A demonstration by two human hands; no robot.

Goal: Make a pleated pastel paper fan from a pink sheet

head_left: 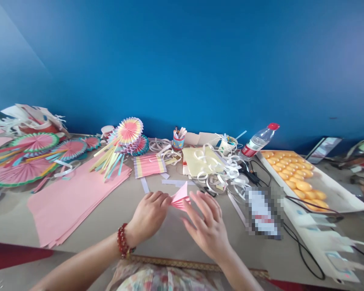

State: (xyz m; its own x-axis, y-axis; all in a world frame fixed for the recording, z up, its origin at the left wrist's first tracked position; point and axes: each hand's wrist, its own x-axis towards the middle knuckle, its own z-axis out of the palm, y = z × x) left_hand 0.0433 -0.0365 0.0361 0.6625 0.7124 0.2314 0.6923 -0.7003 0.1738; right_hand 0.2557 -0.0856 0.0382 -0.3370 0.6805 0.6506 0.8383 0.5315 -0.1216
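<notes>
Pink pleated paper [180,198] being pinched in left hand [150,213] above counter [170,242] centre. Right hand [208,226], at paper's 4 o'clock, being held open, fingertips touching pleats. Judged best: edges being squared, creases being pressed evenly. Pink sheets [73,198] lying at 9 o'clock.
</notes>
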